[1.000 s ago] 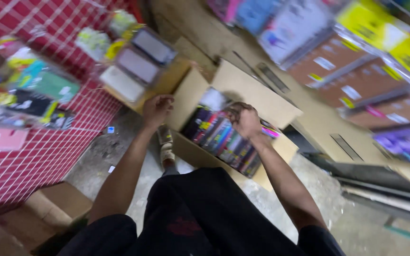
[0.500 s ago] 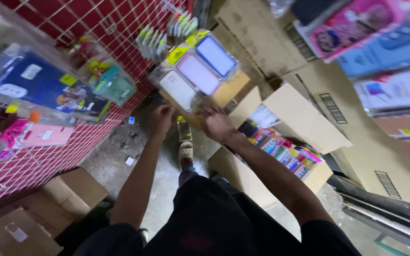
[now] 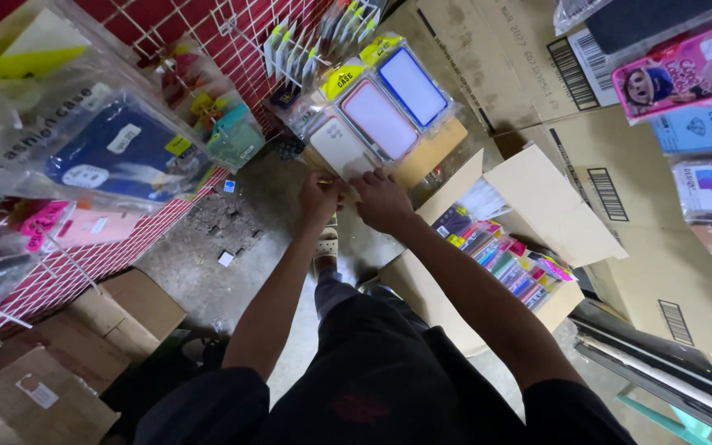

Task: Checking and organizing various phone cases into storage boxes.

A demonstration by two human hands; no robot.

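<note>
At nine to ten o'clock, bagged phone cases are seen hanging on a red wire grid wall (image 3: 199, 37): a dark blue case in a clear bag (image 3: 121, 152), a pink one (image 3: 84, 227) below it, and a teal one (image 3: 236, 136) further right. At seven to eight o'clock, brown cartons (image 3: 121, 317) are stood on the concrete floor (image 3: 224, 247), where small scraps of paper are scattered.

Near the centre, slightly towards twelve o'clock, both hands are brought together, almost touching. The left hand (image 3: 320, 198) is curled with fingers bent, closed around the lower edge of a white phone case (image 3: 338, 148) in a clear packet. The right hand (image 3: 382, 200) is likewise curled, its fingertips pinched at the same lower edge, just beside the left. Whether the packet is fully gripped by each hand cannot be told, since the fingers cover the contact. That white case is the nearest of a hanging row at twelve o'clock, followed by a pink-rimmed case (image 3: 377, 119) and a blue-rimmed case (image 3: 412, 85).

At three to four o'clock, an open cardboard box (image 3: 545, 206) is filled with upright colourful packets (image 3: 504, 255). More flattened cartons (image 3: 669, 280) lie beyond it, and packaged cases (image 3: 686, 66) hang at one to two o'clock.
</note>
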